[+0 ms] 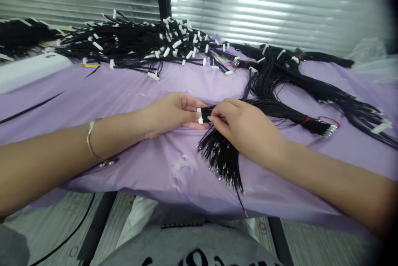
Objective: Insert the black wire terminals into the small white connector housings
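both forearms reach in from the near edge and meet at the middle of the table [130, 92]. the left hand [169, 113] lies palm-in with its fingers curled, and its grip is pinched on a small white connector [199, 115], thumb above and fingers below. a silver bracelet [93, 143] circles the left wrist. the right hand [241, 127] comes from the other side, knuckles up, its grip closed with thumb and forefinger pressed on the short black wires [207, 112] where they enter that connector. the two hands almost touch at the fingertips.

under the right hand a loose bundle of black wires [220, 156] fans toward the near edge, each wire ending in a small metal terminal. just beyond the right wrist lies another bundle bound with a red tie [305, 119], its metal ends pointing right.

the table is covered with a lilac plastic sheet, creased and slightly torn near the front. along the far side a wide pile of finished wires with white connectors [149, 46] stretches across, and more black wire bundles [311, 79] trail off to the right. a white flat object [31, 69] sits at the far left. behind the table hang closed window blinds [264, 1], bright with daylight, split by a dark frame post.
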{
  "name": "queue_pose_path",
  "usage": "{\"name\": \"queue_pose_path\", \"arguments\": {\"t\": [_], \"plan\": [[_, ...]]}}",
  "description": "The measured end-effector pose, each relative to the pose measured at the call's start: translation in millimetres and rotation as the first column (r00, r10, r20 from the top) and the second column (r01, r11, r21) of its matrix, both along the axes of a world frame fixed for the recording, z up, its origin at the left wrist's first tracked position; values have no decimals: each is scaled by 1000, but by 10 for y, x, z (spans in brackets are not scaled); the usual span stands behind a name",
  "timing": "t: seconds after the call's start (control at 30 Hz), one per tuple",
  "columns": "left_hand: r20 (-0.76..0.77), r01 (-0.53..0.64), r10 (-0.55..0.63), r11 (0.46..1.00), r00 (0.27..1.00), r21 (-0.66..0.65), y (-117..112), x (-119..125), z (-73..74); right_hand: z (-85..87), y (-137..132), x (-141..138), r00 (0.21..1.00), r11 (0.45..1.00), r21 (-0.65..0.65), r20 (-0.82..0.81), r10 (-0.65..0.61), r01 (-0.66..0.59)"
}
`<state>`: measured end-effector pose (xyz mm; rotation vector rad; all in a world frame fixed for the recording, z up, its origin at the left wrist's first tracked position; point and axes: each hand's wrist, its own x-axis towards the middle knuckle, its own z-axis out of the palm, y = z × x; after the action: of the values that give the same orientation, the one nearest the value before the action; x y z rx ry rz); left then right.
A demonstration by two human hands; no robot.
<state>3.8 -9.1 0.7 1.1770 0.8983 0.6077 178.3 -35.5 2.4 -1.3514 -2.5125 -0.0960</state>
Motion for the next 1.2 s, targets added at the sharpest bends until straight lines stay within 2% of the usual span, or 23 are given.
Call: {"name": "queue_pose_path", "arguments": {"t": [0.1,0.23,0.3,0.37,0.43,0.5,0.57,0.6,0.67,0.73,0.8,0.87,0.93,1.0,1.07,1.2], "plan": [[15,-20,21,999,1000,-38,23,-15,-22,-91,-19,-53,999,999,-2,-41,-32,32],[66,64,-58,994,996,-85,27,-51,-11,-98,-18,-61,995,999,-13,-93,28,-29],[80,83,-74,990,994,-114,29,-65,7,-2,50,19,984,993,-21,-134,114,-118],[102,25,-11,990,995,-135,39,-78,25,147,164,180,970,983,15,-162,181,-181],[175,-42,64,992,983,-123,51,-92,45,285,302,395,971,982,52,-145,189,-184],[263,-86,106,993,959,-87,56,-103,67,333,445,601,984,987,-22,-81,158,-160],[316,-90,101,995,943,-49,50,-111,82,264,576,733,990,984,-127,-75,118,-127],[327,-76,81,997,942,-28,44,-112,84,201,631,764,989,981,-139,-71,126,-135],[306,-20,3,999,952,51,26,-110,74,66,713,770,988,982,-124,-78,132,-141],[201,66,-107,978,974,200,-3,-108,50,-29,757,745,986,983,-102,-87,143,-152],[-22,189,-195,907,981,377,-49,-110,25,-67,769,727,983,983,-88,-97,154,-162],[-299,350,-217,778,929,522,-112,-119,12,-72,762,722,983,984,-74,-106,152,-161],[-495,483,-179,640,850,598,-169,-135,18,-70,750,720,983,987,-59,-113,142,-150],[-574,552,-148,543,805,633,-197,-151,38,-70,738,709,984,989,-51,-113,135,-141],[-604,594,-151,474,783,651,-191,-163,65,-64,724,696,985,989,-49,-103,137,-143],[-669,710,-244,302,702,636,-155,-148,116,-14,727,738,981,981,-52,-63,184,-187]]}}
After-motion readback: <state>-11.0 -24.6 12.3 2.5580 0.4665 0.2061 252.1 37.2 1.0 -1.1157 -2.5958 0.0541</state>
